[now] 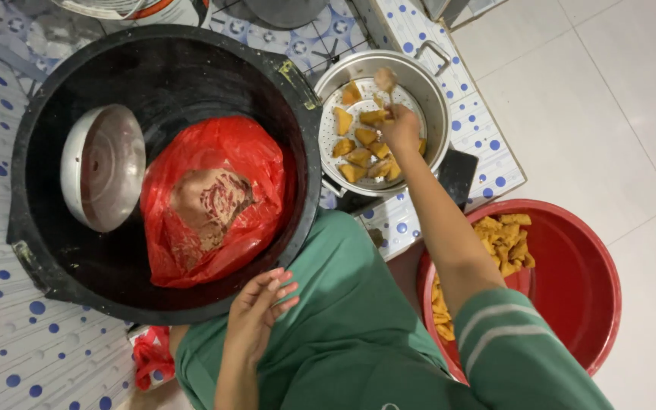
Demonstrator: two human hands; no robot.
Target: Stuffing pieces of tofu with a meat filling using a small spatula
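Toward the upper middle of the frame, my right hand (pixel 400 127) pinches a slim utensil (pixel 386 82) over the golden fried wedges (pixel 360 157) in the perforated metal steamer pot (pixel 438 95). They look light, soft and greasy, best lifted from beneath. Lower centre, my left hand (pixel 260 307) rests open on my green lap.

White tiled floor (pixel 609 99); blue-dotted counter covering (pixel 9 357).

We see a white bench (pixel 9 334) dotted blue carrying a wide black wok (pixel 47 258) at nine o'clock and a steel steamer pot (pixel 438 99) at one o'clock; on the pale tiled floor (pixel 609 99), a red basin (pixel 586 288) sits at four o'clock.
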